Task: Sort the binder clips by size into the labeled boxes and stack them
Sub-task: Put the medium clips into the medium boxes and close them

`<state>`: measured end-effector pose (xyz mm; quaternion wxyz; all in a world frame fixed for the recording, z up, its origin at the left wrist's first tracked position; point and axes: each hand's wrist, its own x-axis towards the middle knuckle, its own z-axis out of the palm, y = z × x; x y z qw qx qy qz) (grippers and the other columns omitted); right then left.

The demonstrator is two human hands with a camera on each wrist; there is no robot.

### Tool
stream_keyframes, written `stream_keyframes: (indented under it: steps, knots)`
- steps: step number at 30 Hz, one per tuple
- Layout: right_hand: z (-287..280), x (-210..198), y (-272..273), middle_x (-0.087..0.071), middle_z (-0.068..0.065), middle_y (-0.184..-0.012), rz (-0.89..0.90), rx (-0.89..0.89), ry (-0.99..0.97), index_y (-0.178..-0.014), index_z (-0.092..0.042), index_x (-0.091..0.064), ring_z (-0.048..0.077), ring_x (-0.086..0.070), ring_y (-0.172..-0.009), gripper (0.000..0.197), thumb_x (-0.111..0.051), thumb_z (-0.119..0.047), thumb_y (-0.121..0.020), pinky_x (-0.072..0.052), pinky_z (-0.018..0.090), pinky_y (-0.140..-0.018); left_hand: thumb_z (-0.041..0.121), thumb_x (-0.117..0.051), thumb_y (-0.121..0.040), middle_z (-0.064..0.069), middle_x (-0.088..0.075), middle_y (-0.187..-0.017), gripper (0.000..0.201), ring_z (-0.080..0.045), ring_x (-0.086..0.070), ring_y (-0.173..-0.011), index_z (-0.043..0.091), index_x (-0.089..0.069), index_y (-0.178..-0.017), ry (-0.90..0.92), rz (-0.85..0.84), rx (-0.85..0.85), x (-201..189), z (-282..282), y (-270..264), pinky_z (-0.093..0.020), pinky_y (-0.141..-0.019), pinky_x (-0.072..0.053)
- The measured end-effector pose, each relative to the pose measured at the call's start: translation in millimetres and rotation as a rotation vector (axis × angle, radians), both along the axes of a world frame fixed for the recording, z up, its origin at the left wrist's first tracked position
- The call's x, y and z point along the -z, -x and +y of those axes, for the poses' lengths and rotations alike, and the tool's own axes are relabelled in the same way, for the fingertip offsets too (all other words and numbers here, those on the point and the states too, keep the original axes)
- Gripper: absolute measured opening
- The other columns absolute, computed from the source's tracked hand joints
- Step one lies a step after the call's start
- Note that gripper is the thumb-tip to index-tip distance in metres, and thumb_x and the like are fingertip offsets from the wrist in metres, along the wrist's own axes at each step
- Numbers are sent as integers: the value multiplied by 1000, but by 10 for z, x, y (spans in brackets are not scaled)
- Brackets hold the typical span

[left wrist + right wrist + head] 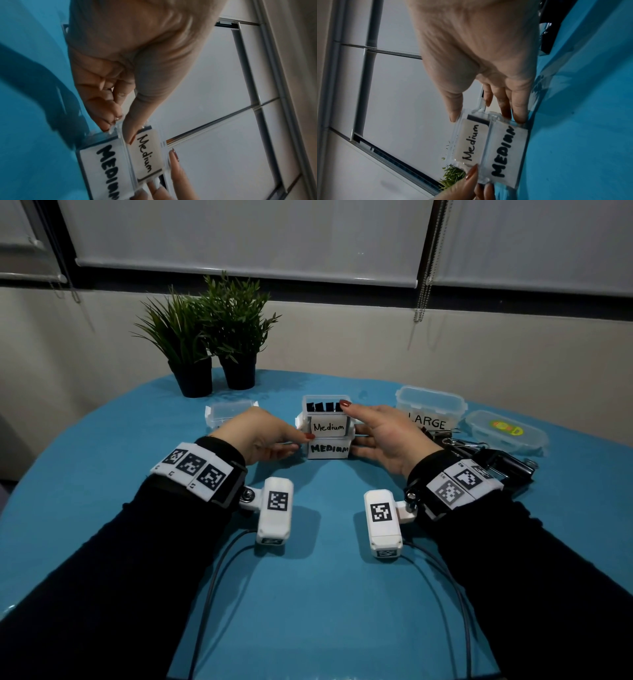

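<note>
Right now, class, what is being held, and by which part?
The stack of two Medium boxes, by its ends: left hand pinches the left end, right hand has thumb on the upper rim, fingers against the right end.

The right hand [383, 436] partly hides what seem loose binder clips [459, 445].

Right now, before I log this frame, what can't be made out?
- Clear box, head view: the left hand hides its label.
- Lower MEDIUM box, all views: its paper label and the upper Medium box hide its contents.
- Loose binder clips, head view: the right wrist covers part; no count possible.
</note>
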<state>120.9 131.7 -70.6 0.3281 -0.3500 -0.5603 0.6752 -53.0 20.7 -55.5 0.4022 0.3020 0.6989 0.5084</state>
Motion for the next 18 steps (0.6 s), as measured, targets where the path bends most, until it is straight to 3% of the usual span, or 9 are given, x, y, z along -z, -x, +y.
stream_keyframes:
  steps: [4, 8, 12, 18]
  knots:
    - [8, 30, 33, -67, 18, -120, 12, 29, -6, -127, -8, -50, 32, -72, -101, 65, -84, -38, -80, -63, 43, -78, -2, -88, -68, -25, -74, -103, 49, -29, -73, -80, -9, -65, -111, -79, 53, -59, -1, 5, -42, -31, -67, -63]
    - [-2, 57, 75, -69, 18, -121, 35, 49, 7, -127, -3, -56, 32, -71, -104, 71, -86, -43, -76, -62, 47, -84, -1, -88, -69, -21, -76, -96, 42, -26, -76, -82, -3, -67, -106, -107, 43, -84, 40, 15, -52, -29, -62, -62]
    - [-10, 60, 89, -72, 17, -115, 60, 67, 16, -111, -2, -63, 32, -72, -102, 53, -83, -39, -79, -60, 47, -89, 5, -90, -70, -14, -77, -97, 44, -23, -75, -87, -1, -69, -108, -105, 39, -92, 65, 25, -74, -28, -61, -59]
    - [-30, -1, 51, -73, 16, -113, 45, 46, 29, -116, 0, -64, 31, -72, -103, 54, -82, -37, -81, -59, 46, -91, -3, -81, -77, -19, -75, -102, 37, -22, -75, -83, -4, -66, -112, -110, -46, -93, 49, 15, -53, -28, -55, -60]
